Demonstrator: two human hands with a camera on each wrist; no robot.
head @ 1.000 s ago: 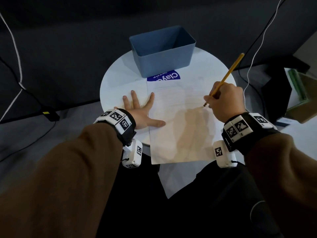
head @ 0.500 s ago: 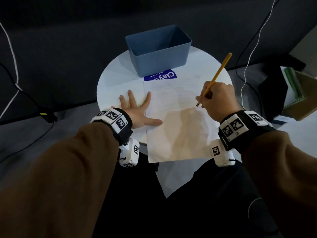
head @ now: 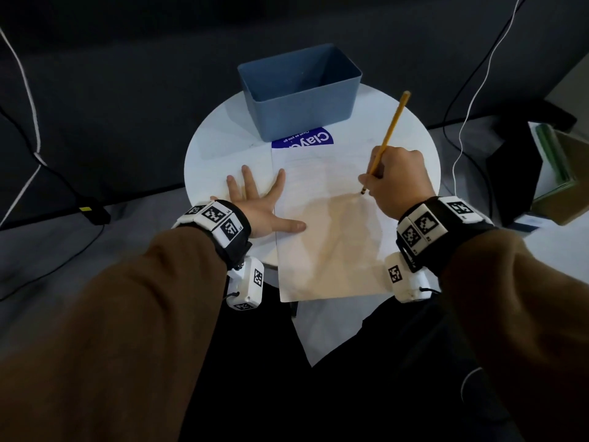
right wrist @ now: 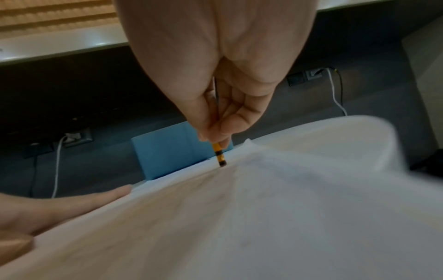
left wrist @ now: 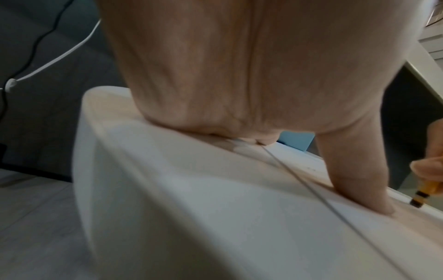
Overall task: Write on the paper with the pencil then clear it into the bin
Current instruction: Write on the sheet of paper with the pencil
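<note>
Right hand (head: 396, 180) pinching yellow wooden pencil (head: 387, 135), tip on white paper sheet (head: 331, 237); left hand (head: 259, 202) spread flat, thumb pressing sheet's edge; blue plastic bin (head: 302, 100) beyond fingers.

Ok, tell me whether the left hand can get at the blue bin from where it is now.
Probably yes. The left hand lies flat with its thumb on the paper, holding nothing, and the blue bin stands just beyond its fingertips on the round table with only bare tabletop between them. Lifting it would free the paper, though.

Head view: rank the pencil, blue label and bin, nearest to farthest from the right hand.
1. Pencil, pinched in the right hand, tip on the paper.
2. Blue label, to its left, beyond the paper.
3. Bin, at the table's far edge.
</note>
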